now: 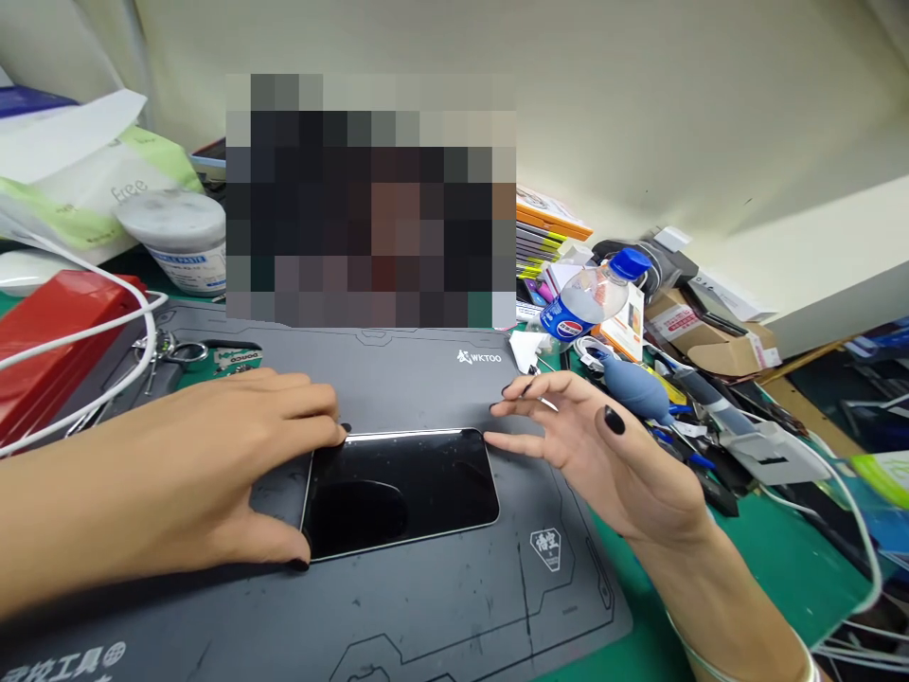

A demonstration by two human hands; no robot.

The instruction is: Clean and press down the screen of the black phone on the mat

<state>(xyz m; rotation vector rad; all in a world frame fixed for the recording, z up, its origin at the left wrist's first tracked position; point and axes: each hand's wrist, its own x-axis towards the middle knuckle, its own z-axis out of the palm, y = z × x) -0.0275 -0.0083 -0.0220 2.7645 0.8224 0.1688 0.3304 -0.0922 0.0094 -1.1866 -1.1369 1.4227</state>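
Note:
A black smartphone (440, 483) lies screen up on a dark grey work mat (454, 606), its glossy glass reflecting light. My left hand (248, 431) spans the phone's left end, thumb at the lower left corner and a fingertip at the upper left corner. Nothing is held in my right hand (603, 455), which is at the phone's right end with palm turned inward and fingers apart. One of its fingertips is at the upper right corner; I cannot tell whether it touches.
A Pepsi bottle (589, 294), a blue air blower (632, 384) and a cardboard box (710, 332) crowd the right side. On the left are a red box (63, 341), a white tub (185, 246) and a looping white cable (152, 332). A blurred block hides the far middle.

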